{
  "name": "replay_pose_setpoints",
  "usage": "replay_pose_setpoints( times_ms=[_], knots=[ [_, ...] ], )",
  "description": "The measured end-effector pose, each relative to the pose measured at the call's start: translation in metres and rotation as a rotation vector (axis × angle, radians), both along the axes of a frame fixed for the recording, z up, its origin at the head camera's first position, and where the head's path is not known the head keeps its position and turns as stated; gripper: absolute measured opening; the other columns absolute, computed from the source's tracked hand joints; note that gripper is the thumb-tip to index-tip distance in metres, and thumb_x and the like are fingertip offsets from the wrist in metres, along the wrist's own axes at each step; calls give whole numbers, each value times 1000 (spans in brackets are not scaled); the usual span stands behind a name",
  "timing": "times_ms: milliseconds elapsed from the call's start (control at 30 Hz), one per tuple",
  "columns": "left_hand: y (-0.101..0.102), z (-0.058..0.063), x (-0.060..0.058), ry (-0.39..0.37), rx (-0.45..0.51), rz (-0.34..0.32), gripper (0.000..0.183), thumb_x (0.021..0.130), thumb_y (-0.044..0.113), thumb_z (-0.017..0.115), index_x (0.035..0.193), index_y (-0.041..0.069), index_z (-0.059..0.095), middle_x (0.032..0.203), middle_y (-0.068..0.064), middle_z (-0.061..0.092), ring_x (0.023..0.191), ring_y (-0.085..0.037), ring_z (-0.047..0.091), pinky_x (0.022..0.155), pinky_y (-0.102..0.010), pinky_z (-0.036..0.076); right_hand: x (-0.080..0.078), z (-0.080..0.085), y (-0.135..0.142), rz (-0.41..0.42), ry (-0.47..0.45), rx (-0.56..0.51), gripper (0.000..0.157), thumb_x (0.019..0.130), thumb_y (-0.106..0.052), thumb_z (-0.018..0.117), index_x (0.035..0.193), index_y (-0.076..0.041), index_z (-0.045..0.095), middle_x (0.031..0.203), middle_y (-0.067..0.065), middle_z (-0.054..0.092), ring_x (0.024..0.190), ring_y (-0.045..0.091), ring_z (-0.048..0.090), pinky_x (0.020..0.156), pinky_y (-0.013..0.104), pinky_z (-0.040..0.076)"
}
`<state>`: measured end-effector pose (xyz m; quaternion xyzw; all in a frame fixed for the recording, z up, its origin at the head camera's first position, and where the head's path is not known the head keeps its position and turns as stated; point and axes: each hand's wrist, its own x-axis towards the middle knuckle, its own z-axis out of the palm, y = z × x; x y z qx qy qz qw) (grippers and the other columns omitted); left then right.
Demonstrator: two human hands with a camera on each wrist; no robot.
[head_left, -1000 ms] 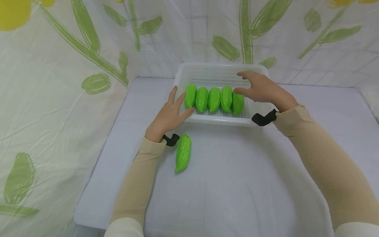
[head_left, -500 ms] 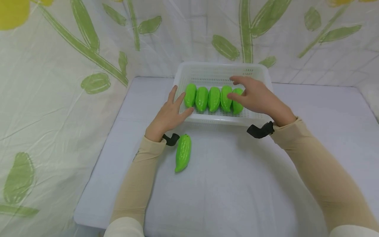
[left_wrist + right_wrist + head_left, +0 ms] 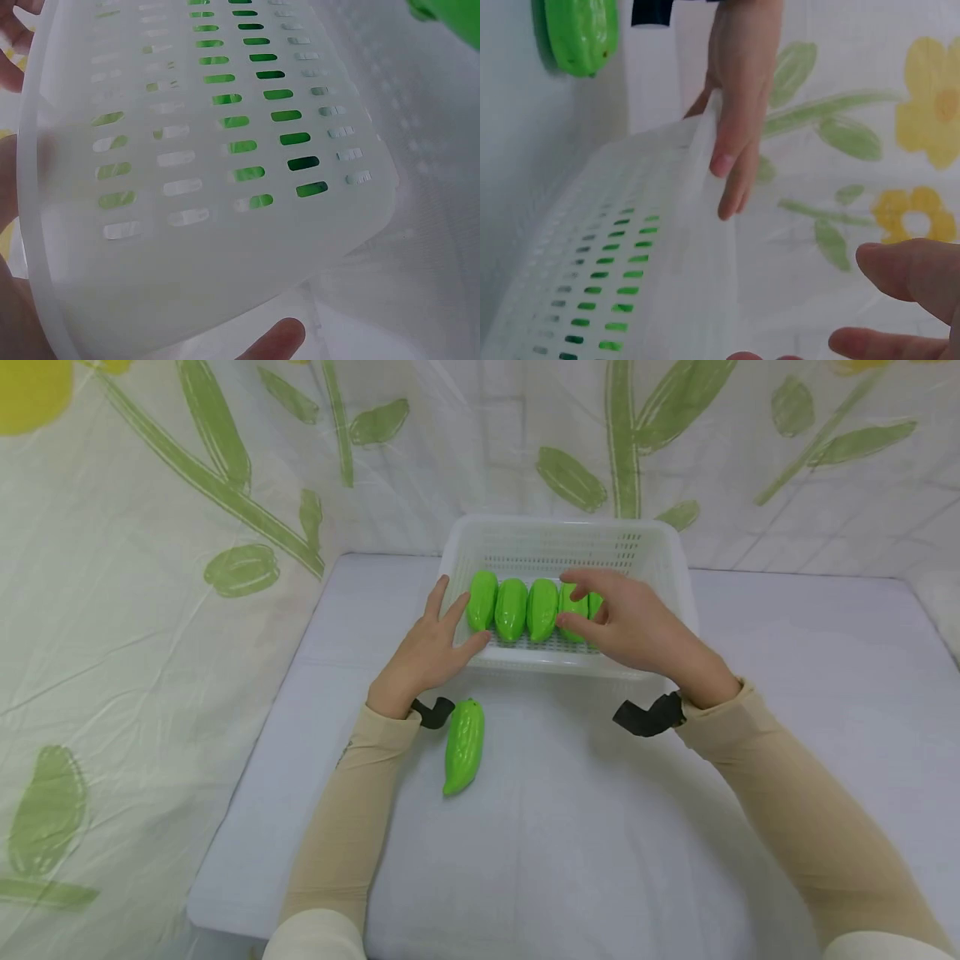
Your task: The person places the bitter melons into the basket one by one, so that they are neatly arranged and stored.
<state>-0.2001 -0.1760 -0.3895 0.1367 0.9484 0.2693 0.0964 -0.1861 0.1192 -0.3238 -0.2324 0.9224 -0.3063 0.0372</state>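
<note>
A white slotted plastic basket [image 3: 547, 662] stands at the back of the table, with several glossy green bitter melons [image 3: 512, 610] side by side in it. My left hand [image 3: 422, 656] straddles the basket's near left corner, fingers spread and extended; the left wrist view has the fingers over the rim and one fingertip [image 3: 281, 339] outside the wall. Above the right end of the row hovers my right hand [image 3: 633, 625], its thumb and fingers apart and slightly bent. It hides much of the rightmost melon. Another bitter melon [image 3: 464, 747] lies on the table beside my left wrist.
A white cloth covers the table [image 3: 600, 827]. Behind it and along the left hangs a pale curtain [image 3: 465, 452] with printed green leaves and yellow flowers. Black wrist-camera mounts [image 3: 648, 716] stick out inward from both wrists.
My right hand has moved left and toward me over the basket, now covering more of the two rightmost bitter melons. My left hand, the basket and the melon on the table have stayed put.
</note>
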Motion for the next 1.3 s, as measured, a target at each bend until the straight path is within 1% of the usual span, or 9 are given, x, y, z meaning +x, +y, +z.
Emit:
replay_pose_setpoints(
  times_ms=[100,267,533,700,833,1033,1133,1300],
  knots=[
    [0,0,0,-4,-3,3,83,105,60,47,169,15,18,175,-2,-15,145,-49,41,119,-59,36,7,-3,-5,20,12,-21,56,101,-30,70,151,-10,54,126,12,68,75,24,63,69,38,51],
    [1,0,0,-6,-16,9,83,105,61,47,169,16,18,175,-1,-15,146,-49,40,119,-60,36,17,-6,-13,68,8,-57,55,101,-29,71,149,-8,55,124,11,70,74,22,64,67,37,53],
    [1,1,1,-7,-21,10,83,105,60,47,169,16,18,175,-1,-15,147,-48,40,119,-59,36,29,-12,-20,102,-46,-83,55,100,-31,72,149,-10,56,126,7,69,82,21,67,75,38,56],
    [1,2,2,-2,-25,7,83,105,60,47,168,15,19,175,-2,-15,147,-47,40,119,-59,36,38,-18,-27,156,-81,-70,54,102,-34,70,149,-11,56,127,4,67,87,18,70,77,37,58],
    [1,2,2,1,-28,6,83,105,60,47,168,15,18,176,-2,-15,147,-47,41,118,-59,37,44,-21,-34,178,-106,-69,54,101,-34,70,148,-12,56,126,5,67,89,16,71,80,37,59],
    [1,2,1,-2,-31,10,83,105,61,46,169,16,18,176,-1,-15,147,-48,40,118,-60,38,51,-27,-42,193,-155,-72,53,102,-35,70,148,-13,56,128,5,68,91,15,72,80,37,59],
    [1,2,1,0,-32,8,83,105,61,47,169,16,18,176,-2,-15,147,-48,40,117,-60,38,53,-32,-46,188,-175,-53,53,101,-37,69,148,-15,57,130,4,67,92,13,72,78,36,59],
    [1,2,2,3,-37,7,84,105,61,47,169,16,18,175,-2,-15,147,-48,40,117,-60,38,58,-45,-55,188,-153,-4,56,101,-42,68,149,-16,56,136,3,65,88,11,71,77,34,58]
  ],
)
